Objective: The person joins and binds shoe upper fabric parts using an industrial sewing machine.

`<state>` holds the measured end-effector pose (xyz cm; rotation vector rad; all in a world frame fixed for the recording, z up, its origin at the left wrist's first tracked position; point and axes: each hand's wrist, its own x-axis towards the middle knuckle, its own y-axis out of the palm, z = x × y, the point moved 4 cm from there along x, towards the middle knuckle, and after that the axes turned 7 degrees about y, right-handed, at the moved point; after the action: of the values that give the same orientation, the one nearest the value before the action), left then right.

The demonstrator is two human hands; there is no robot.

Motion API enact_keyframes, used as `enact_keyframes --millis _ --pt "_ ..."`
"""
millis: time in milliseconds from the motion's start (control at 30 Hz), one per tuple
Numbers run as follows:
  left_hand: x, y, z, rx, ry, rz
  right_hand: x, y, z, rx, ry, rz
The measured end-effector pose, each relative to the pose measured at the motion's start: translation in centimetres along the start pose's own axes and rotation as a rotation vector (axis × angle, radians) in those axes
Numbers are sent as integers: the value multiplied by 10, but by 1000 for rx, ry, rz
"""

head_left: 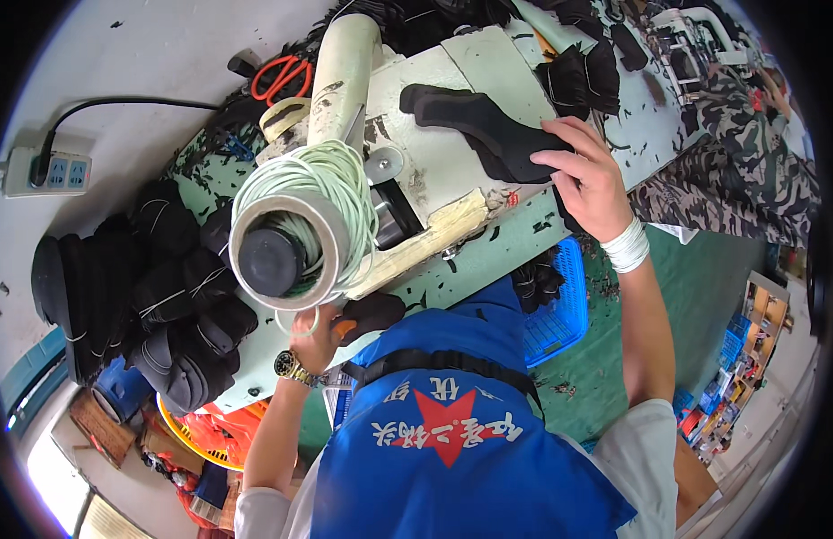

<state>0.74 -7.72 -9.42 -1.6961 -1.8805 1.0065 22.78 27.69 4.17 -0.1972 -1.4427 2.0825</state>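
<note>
One pale green bench (434, 292) carries one cream metal machine (340, 85) with a thick column and one coil of pale green cord (349, 171). On the machine's flat bed lie at least two overlapping black, insole-shaped pieces (475, 117). Two hands, well apart: the right hand (592, 175), fingers spread, touches the pieces' right end; the left hand (313, 340) is beside another black piece (376, 310), its grip unclear.

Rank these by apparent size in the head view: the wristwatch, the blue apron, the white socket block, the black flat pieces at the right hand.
1. Blue apron
2. Black flat pieces
3. White socket block
4. Wristwatch

The apron's closeness to the camera may exaggerate it.
</note>
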Motion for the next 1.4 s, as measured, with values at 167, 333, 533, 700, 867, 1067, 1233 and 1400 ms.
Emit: enact_keyframes --millis 167,333,533,700,867,1067,1233,1400 --pt "5 -9 -16 97 92 86 -19 5 25 -168 126 -100" --pt "21 -65 -78 -580 -103 417 -43 45 136 789 290 342" --pt "63 -100 -108 -1006 -8 386 -43 78 127 1383 612 943" --pt "70 -94 -73 -974 -326 522 -33 72 113 1068 742 499" --pt "107 -120 -39 -860 -279 398 -37 117 119 878 743 435" --pt "124 -115 28 -616 169 398 -31 135 136 1286 1152 429" --pt "99 -56 24 -382 549 123 -5 59 120 609 592 120" --pt "76 -58 -18 -1207 -239 776 -9 -4 173 276 -162 172"
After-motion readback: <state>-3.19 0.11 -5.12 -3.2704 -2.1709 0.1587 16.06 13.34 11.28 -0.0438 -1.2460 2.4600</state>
